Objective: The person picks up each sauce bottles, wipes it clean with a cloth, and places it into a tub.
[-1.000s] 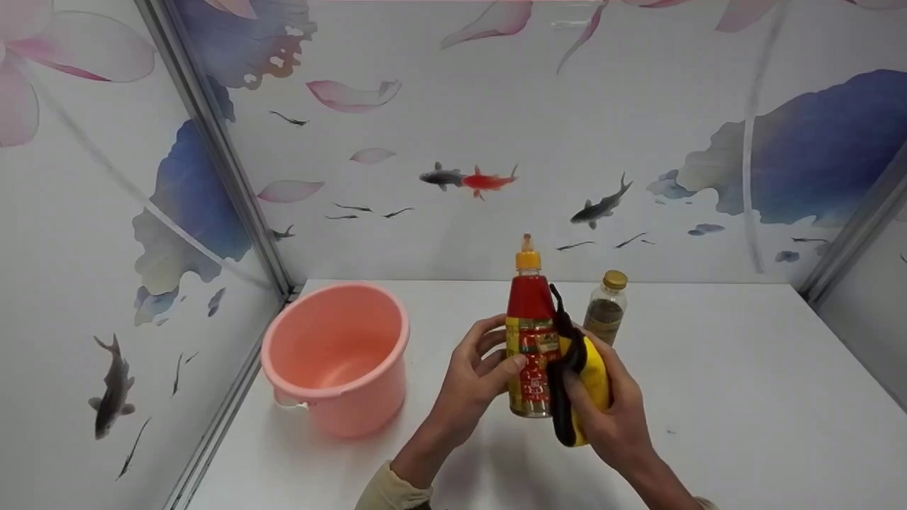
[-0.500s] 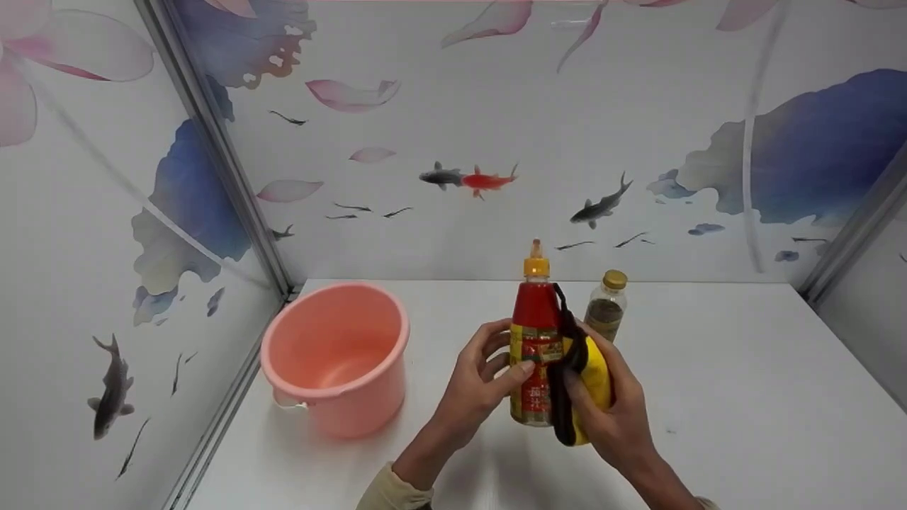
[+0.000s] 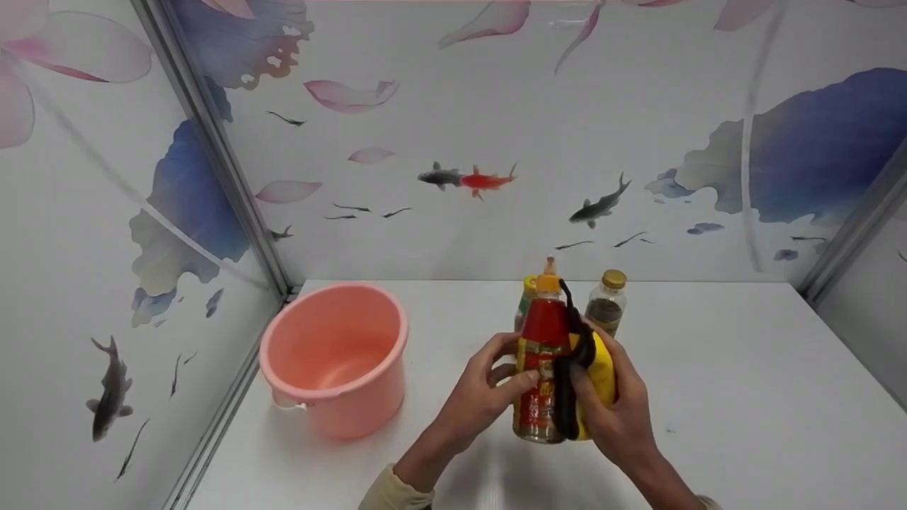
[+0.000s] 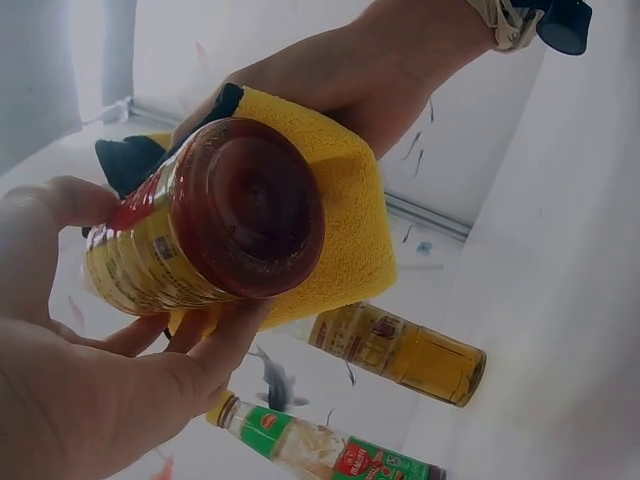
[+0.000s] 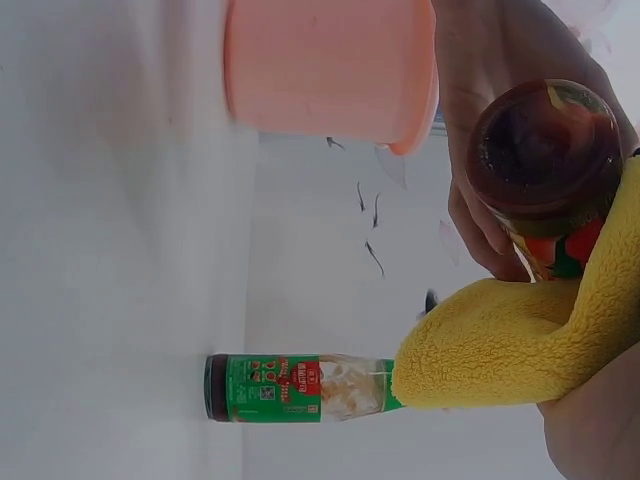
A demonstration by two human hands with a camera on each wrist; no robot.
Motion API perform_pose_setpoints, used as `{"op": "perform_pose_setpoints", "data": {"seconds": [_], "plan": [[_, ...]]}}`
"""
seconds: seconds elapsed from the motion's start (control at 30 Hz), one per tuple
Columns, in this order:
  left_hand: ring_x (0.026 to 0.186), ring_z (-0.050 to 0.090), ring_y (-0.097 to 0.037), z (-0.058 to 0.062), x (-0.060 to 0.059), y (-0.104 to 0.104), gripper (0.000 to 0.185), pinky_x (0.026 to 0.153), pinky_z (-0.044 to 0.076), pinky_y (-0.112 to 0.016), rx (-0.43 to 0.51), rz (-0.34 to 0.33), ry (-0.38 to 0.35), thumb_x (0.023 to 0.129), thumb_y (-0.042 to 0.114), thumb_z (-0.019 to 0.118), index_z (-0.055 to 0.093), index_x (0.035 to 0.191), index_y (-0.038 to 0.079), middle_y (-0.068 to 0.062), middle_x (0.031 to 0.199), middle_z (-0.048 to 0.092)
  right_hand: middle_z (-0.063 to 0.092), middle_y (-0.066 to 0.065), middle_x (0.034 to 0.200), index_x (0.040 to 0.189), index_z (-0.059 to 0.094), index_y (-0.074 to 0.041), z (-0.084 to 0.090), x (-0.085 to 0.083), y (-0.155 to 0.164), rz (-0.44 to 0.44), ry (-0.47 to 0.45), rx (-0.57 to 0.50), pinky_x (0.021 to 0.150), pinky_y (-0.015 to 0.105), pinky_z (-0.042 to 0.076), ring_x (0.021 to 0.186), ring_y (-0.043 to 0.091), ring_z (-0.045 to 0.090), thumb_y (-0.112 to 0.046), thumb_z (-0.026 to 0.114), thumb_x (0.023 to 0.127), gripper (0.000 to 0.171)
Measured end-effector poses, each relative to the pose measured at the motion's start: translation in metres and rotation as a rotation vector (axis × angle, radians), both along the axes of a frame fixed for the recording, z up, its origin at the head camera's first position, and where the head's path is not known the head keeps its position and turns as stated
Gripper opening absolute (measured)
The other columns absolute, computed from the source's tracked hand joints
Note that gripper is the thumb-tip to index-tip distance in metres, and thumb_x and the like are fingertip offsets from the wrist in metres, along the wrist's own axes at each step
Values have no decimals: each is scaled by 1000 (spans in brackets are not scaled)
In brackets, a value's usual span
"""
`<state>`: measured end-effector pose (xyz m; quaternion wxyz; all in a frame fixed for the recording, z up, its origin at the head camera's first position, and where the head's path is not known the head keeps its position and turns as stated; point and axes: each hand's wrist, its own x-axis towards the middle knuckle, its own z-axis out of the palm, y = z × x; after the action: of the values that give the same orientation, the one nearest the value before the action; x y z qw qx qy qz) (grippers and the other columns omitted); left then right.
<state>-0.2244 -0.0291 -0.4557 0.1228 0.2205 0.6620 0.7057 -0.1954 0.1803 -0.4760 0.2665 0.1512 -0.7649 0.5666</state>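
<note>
My left hand grips a ketchup bottle with a red body, yellow-and-red label and yellow nozzle cap. It is held up over the table, and its round base faces the camera in the left wrist view. My right hand holds a yellow cloth with black edging against the bottle's right side. In the head view, the cloth's dark edge overlaps the label. Fingers of the left hand wrap behind the bottle, with the thumb on its front.
A pink bucket stands left on the white table. Behind the hands stand a glass bottle with a gold cap and a green-labelled bottle with a yellow cap. Patterned wall panels enclose the back and sides.
The ketchup bottle has moved down and right in the head view, its nozzle lower. The yellow-capped bottle behind it has come into sight. The right hand keeps the cloth on the bottle.
</note>
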Motion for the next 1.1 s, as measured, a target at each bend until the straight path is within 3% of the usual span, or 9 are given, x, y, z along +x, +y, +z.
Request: {"op": "perform_pose_setpoints", "data": {"seconds": [0.23, 0.57, 0.9, 1.1], "plan": [[128, 68, -27, 0, 0, -1, 56, 108, 59, -48, -32, -35, -26, 105, 34, 66, 51, 156, 22, -7, 149, 58, 67, -3, 136, 161, 50, -19, 0, -1, 1, -14, 3, -5, 87, 21, 62, 100, 9, 66, 3, 67, 104, 63], [129, 66, -26, -2, 0, -1, 56, 109, 58, -48, -26, -52, -1, 107, 32, 64, 49, 159, 21, -7, 149, 58, 67, -3, 127, 159, 50, -18, 2, 1, 2, -25, -36, -33, 85, 23, 61, 97, 18, 67, -3, 65, 107, 56], [137, 64, -29, -1, 1, 0, 56, 115, 55, -48, 103, 35, 24, 107, 29, 67, 47, 158, 19, -10, 150, 57, 68, -3, 129, 159, 51, -19, 3, 3, 1, 8, -26, -21, 86, 24, 62, 99, 18, 68, -1, 66, 105, 59], [138, 63, -31, 1, 1, 1, 57, 113, 56, -51, 163, 65, -1, 106, 29, 68, 46, 157, 18, -9, 151, 57, 68, -3, 130, 159, 51, -19, 2, 3, 0, 19, -21, -7, 85, 25, 62, 98, 18, 68, 1, 68, 103, 61]]}}
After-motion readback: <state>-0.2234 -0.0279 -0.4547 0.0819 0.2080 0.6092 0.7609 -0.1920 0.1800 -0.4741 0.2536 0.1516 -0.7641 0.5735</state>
